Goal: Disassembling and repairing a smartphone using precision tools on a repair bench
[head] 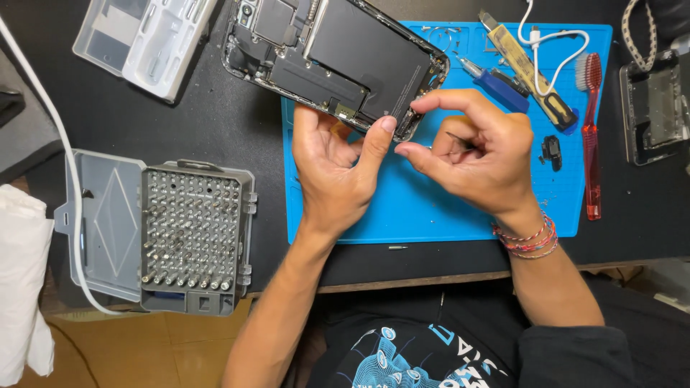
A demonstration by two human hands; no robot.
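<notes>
The opened phone (338,61) lies tilted across the top edge of the blue mat (431,208), its dark insides facing up. The left hand (334,169) props its lower edge, thumb pressed at the bottom corner. The right hand (474,154) pinches thin tweezers (454,138) between curled fingers, tip close to that corner. Whether anything sits in the tip cannot be told. Good work here likely means a steady phone and a light pinch. Nearby lie a screwdriver (496,82), a red toothbrush (591,136) and a bit case (190,237).
</notes>
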